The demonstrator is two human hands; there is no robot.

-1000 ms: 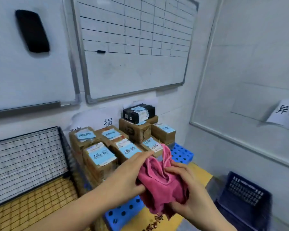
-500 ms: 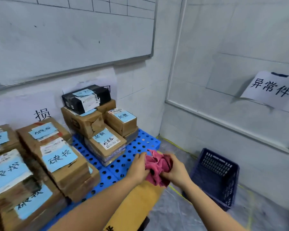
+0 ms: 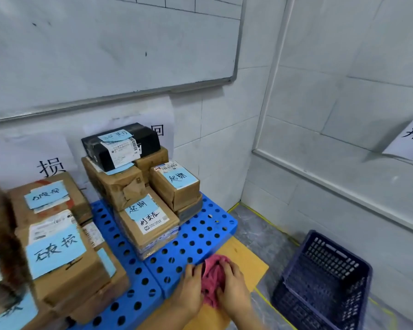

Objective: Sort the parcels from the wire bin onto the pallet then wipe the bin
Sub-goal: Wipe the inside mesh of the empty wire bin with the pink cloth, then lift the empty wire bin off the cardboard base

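A crumpled pink cloth (image 3: 213, 277) is bunched between both hands at the front edge of the blue perforated pallet (image 3: 196, 236). My left hand (image 3: 191, 289) holds its left side and my right hand (image 3: 233, 285) grips its right side. Cardboard parcels with blue handwritten labels (image 3: 148, 217) are stacked on the pallet, with a black box (image 3: 122, 145) on top of the rear stack. More labelled parcels (image 3: 55, 251) fill the left part. The wire bin is out of view.
A dark blue plastic crate (image 3: 324, 282) stands on the floor at the right by the tiled wall. A yellow board (image 3: 246, 260) lies under the pallet's front corner. A whiteboard (image 3: 105, 48) hangs above the parcels. Paper signs are stuck on the walls.
The view swung right and down, so the wire bin left the frame. Both hands lowered the pink cloth from chest height to the pallet's front edge.
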